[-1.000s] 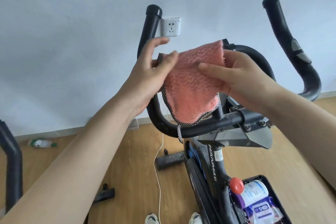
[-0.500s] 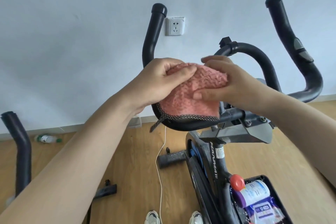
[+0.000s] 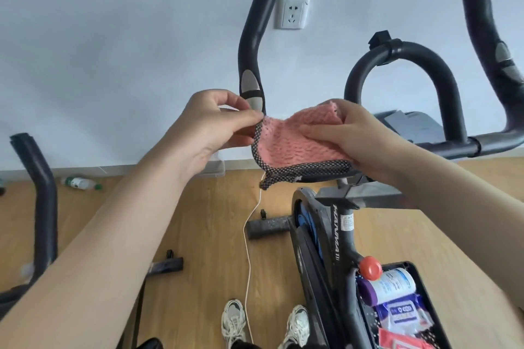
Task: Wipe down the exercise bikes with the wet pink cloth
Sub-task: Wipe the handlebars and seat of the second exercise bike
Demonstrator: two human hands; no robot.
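Pinching the pink cloth (image 3: pixel 295 147) corner with my left hand (image 3: pixel 207 133), right hand (image 3: pixel 365 142) fingers (image 3: pixel 320 133) curled round its other edge; a slack pinch could drop it below them.

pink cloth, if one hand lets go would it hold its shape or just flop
Probably floppy: the pink cloth sags between the left hand and right hand, and its corner tab droops. Likely light, since a fingertip pinch holds one edge. Its fluffy pile suggests it grips rather than slips.
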